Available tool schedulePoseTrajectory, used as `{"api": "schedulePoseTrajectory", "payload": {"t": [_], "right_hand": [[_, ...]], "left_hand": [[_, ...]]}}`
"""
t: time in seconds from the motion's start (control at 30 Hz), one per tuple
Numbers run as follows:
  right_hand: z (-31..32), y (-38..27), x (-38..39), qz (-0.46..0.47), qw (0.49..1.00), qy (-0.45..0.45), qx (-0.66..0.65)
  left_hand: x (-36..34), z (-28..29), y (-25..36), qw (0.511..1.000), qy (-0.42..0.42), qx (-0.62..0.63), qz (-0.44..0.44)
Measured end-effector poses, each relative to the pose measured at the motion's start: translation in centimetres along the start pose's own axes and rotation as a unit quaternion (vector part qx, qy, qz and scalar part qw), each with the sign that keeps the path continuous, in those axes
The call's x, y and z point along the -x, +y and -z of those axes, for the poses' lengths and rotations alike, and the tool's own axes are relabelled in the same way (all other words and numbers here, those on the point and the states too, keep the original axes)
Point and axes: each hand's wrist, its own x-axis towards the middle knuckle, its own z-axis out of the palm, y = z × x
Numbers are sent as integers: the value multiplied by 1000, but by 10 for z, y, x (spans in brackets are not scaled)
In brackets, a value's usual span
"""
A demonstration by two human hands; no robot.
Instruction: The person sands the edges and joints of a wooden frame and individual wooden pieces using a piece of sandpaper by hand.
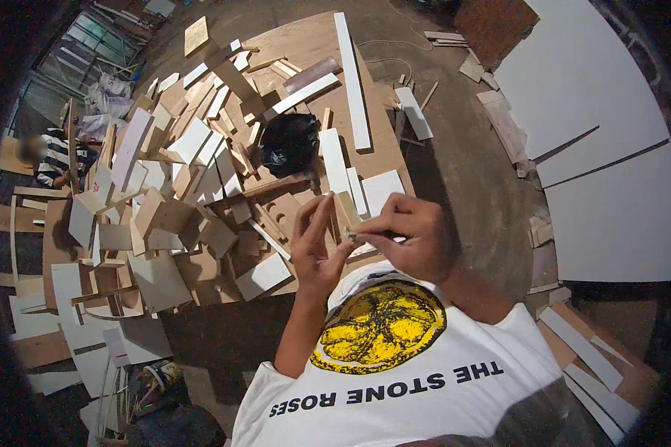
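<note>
Left hand [314, 242] and right hand [406, 235] both pinch one small wood strip [347, 212], fingers closed on it, held above the near edge of the plywood sheet [306, 45]. On the sheet: one black bag [289, 141] mid-sheet, one long white board [353, 82] by the right edge, and offcuts too many to count [171, 179] piled along the left edge.
</note>
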Motion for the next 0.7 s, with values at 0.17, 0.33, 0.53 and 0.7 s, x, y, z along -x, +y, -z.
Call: {"api": "schedulePoseTrajectory", "payload": {"t": [0.17,0.33,0.53,0.7], "right_hand": [[2,11,-3,-18,997,70,-7],[0,1,12,-15,1000,12,-18],[-2,-10,22,1,997,24,-67],[2,-4,23,-53,990,32,-128]], "left_hand": [[13,-3,-4,998,-57,-4,-9],[13,-3,4,999,-20,-35,15],[11,16,18,996,-40,-68,-35],[29,23,18,995,38,91,-12]]}}
